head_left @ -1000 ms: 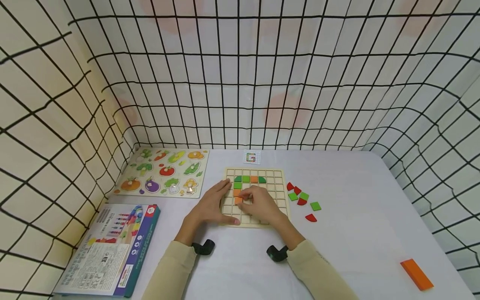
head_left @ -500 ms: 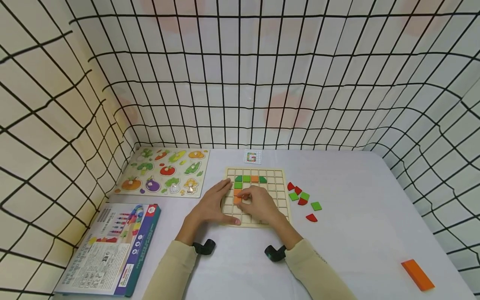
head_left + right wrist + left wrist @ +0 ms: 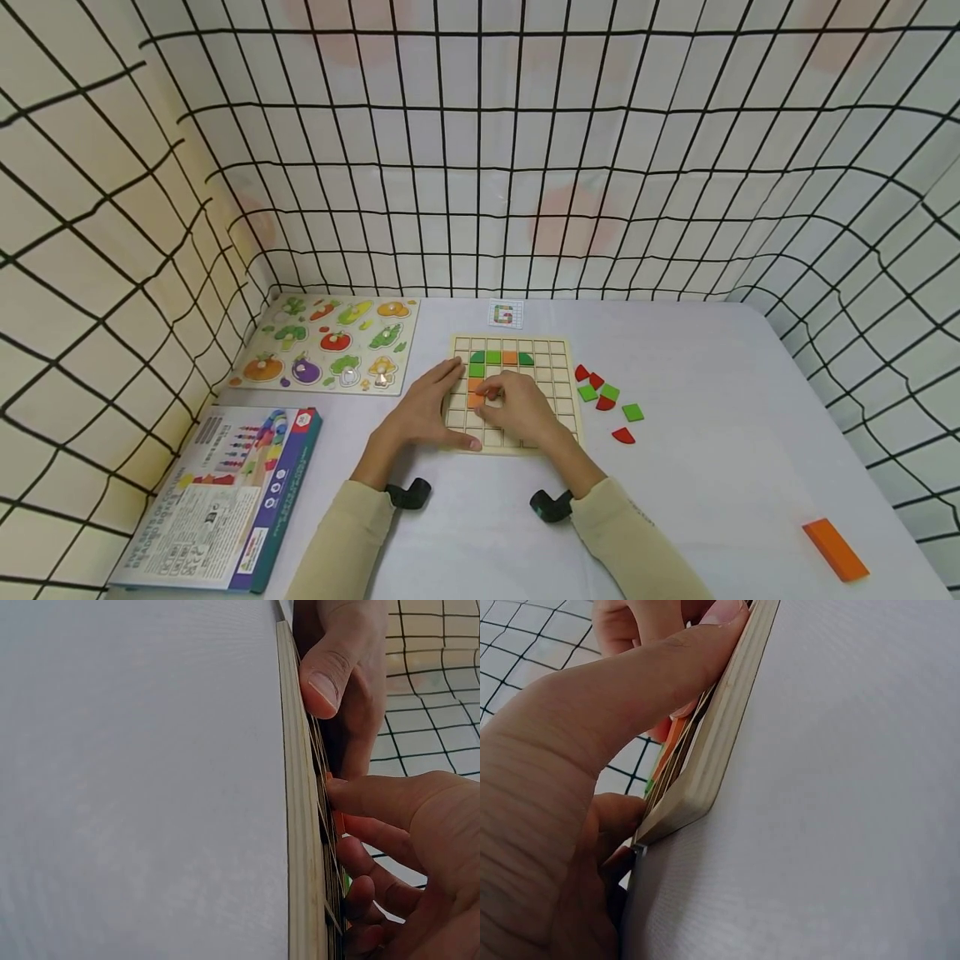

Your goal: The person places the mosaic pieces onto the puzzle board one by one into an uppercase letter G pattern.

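A pale wooden grid board [image 3: 557, 377] lies on the table. My left hand [image 3: 422, 410] rests on it, fingers along the left edge and thumb on the near edge. Over the left part of the grid, my right hand [image 3: 522, 408] pinches an orange square tile [image 3: 475, 401] between thumb and forefinger. Another orange tile [image 3: 474, 384] and a green square tile [image 3: 476, 371] lie just above it. The row at the top holds a light green tile [image 3: 492, 357] and an orange square [image 3: 510, 357] between two dark green quarter-round tiles. My right fingers partly cover the grid.
Several loose red and green tiles [image 3: 606, 402] lie right of the board. A small pattern card [image 3: 506, 313] is behind it. At left are a vegetable puzzle board [image 3: 322, 346] and a flat box [image 3: 217, 500]. An orange block [image 3: 835, 549] lies far right. Black wire mesh surrounds the table.
Both hands stay at the board, the right still pinching at the orange tile. Its wrist shifted slightly left early on; the tiles look unchanged.
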